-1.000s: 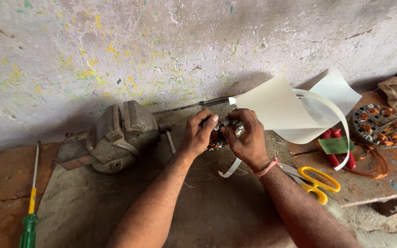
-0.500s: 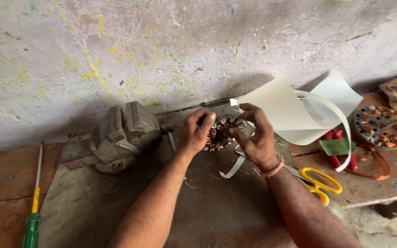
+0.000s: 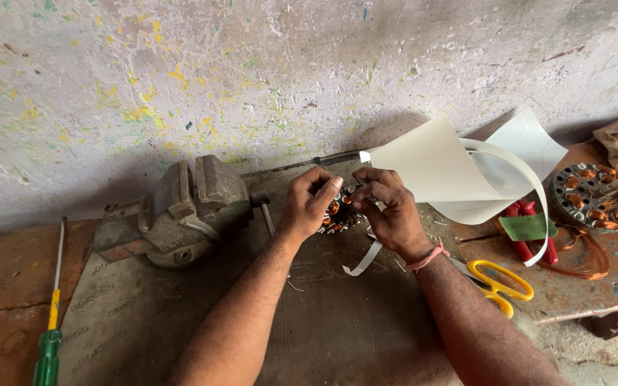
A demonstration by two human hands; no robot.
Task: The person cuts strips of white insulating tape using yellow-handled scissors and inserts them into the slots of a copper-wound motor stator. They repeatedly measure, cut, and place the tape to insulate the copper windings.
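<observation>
Frame center: left hand [image 3: 307, 207] and right hand [image 3: 393, 214] both clamped on round copper-wound stator [image 3: 337, 212], curled white paper strip [image 3: 365, 259] dangling. Rusty cast-iron vise [image 3: 180, 211] left, yellow-handled scissors [image 3: 498, 284] right.

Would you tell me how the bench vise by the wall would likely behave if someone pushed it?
The bench vise looks like thick cast metal, so probably heavy for its size and stiff. It lies tilted on the bench, so a push would more likely rock or scrape it than roll it.
</observation>
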